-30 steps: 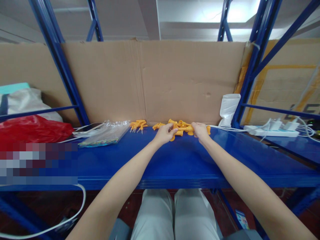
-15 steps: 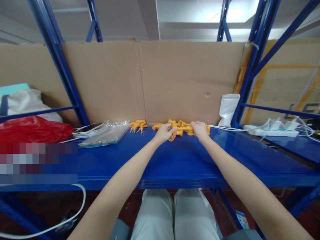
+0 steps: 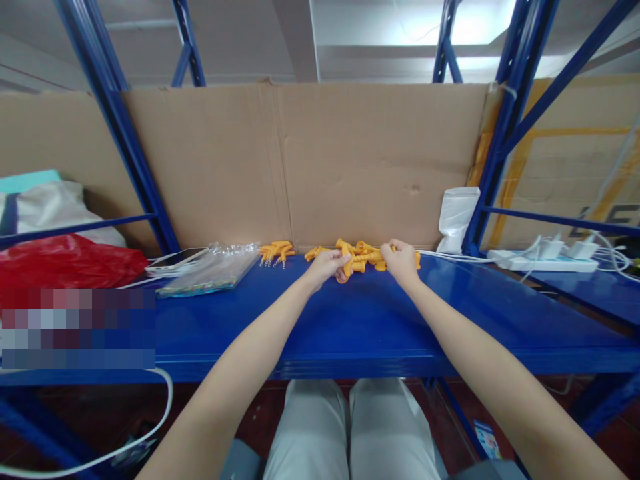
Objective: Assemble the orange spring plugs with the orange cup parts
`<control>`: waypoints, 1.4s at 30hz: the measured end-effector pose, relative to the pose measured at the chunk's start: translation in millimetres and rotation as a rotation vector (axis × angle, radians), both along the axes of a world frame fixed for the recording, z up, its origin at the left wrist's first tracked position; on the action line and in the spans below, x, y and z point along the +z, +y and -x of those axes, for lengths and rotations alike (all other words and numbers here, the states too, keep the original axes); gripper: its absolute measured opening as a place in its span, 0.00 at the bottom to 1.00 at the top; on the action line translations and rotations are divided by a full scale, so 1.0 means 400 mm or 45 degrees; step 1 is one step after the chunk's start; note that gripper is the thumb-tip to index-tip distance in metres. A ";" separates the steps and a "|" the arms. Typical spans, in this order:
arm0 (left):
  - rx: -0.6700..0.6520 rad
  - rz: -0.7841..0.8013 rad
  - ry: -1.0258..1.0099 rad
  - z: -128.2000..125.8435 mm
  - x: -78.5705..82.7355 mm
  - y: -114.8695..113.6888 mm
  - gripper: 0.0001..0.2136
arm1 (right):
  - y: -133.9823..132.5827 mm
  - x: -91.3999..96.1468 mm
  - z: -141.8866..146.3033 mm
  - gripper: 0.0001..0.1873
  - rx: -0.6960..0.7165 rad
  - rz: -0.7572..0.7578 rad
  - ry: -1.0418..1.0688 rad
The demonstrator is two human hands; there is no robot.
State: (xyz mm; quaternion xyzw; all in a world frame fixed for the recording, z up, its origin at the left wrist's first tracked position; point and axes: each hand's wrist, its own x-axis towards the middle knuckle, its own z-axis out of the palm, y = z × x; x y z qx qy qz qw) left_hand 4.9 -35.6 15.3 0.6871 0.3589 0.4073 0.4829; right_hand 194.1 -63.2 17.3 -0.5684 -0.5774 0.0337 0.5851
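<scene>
Several yellow-orange plastic parts (image 3: pixel 361 256) lie in a loose heap at the back of the blue shelf, in front of the cardboard. My left hand (image 3: pixel 327 267) is closed on a yellow plastic part (image 3: pixel 345 260) with a rounded, flared end, at the heap's left side. At the heap's right side my right hand (image 3: pixel 400 260) has its fingers curled around something I cannot make out; yellow pieces show on both sides of it. To the left lies a group of orange-handled corkscrews (image 3: pixel 277 251), their metal spirals pointing toward me.
A clear plastic bag (image 3: pixel 215 270) lies left of the corkscrews, near a red bag (image 3: pixel 70 260). A white pouch (image 3: pixel 457 219) leans at the right upright, beside a white power strip (image 3: pixel 545 261) with cables. Cardboard (image 3: pixel 380 160) walls off the back of the blue shelf (image 3: pixel 360 327).
My right hand has shifted slightly, with its knuckles a little higher. My left hand stays at nearly the same spot, still on the yellow part.
</scene>
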 end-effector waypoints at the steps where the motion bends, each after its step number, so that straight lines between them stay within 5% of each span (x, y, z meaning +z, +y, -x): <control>1: -0.008 -0.002 -0.002 0.003 -0.001 0.000 0.15 | -0.002 -0.001 -0.001 0.15 0.002 -0.012 -0.022; 6: -0.014 -0.135 -0.026 0.016 -0.017 0.005 0.15 | -0.001 -0.008 -0.005 0.16 0.124 0.007 -0.025; 14: 0.145 -0.382 0.033 0.015 -0.023 0.004 0.06 | -0.005 0.004 -0.006 0.16 0.449 0.518 0.580; 20: 0.235 -0.572 0.172 0.014 -0.039 0.021 0.05 | -0.013 0.009 -0.004 0.20 0.579 0.744 0.667; 34: 0.183 -0.380 0.057 0.002 -0.018 -0.007 0.07 | 0.003 -0.003 -0.003 0.16 0.484 0.507 0.586; 42: 0.205 -0.197 -0.037 -0.005 0.001 -0.032 0.10 | 0.047 -0.028 -0.029 0.19 0.350 0.175 0.278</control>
